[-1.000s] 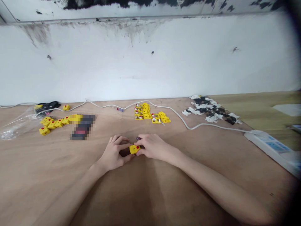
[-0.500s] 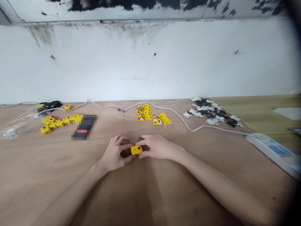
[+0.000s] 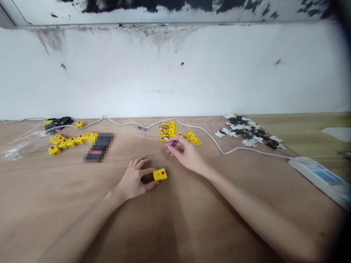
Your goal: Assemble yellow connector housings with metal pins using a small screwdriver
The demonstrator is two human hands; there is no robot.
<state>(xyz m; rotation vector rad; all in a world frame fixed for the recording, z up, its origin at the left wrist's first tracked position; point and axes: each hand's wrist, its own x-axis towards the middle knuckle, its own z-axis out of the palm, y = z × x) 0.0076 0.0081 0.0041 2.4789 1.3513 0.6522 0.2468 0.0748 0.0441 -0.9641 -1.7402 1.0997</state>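
My left hand (image 3: 135,179) rests on the wooden table (image 3: 82,204) and pinches a small yellow block with a red dot (image 3: 160,174) between thumb and fingers. My right hand (image 3: 186,153) is lifted a little beyond the block, to its right. Its fingers are closed on a small purple-handled screwdriver (image 3: 172,145), whose thin tip points down toward the table. Just beyond the right hand lies a cluster of open yellow parts (image 3: 175,133).
A row of closed yellow blocks (image 3: 68,140) lies at the left, beside a blurred dark item (image 3: 98,148) and a clear plastic bag (image 3: 19,146). A white cable (image 3: 219,146) runs to a power strip (image 3: 320,177) at the right. Black and white pieces (image 3: 246,133) are piled at the back right. A second purple screwdriver (image 3: 142,128) lies by the cable.
My right hand has let go of the yellow block and moved up and away with the purple screwdriver. The left hand still holds the block in place.
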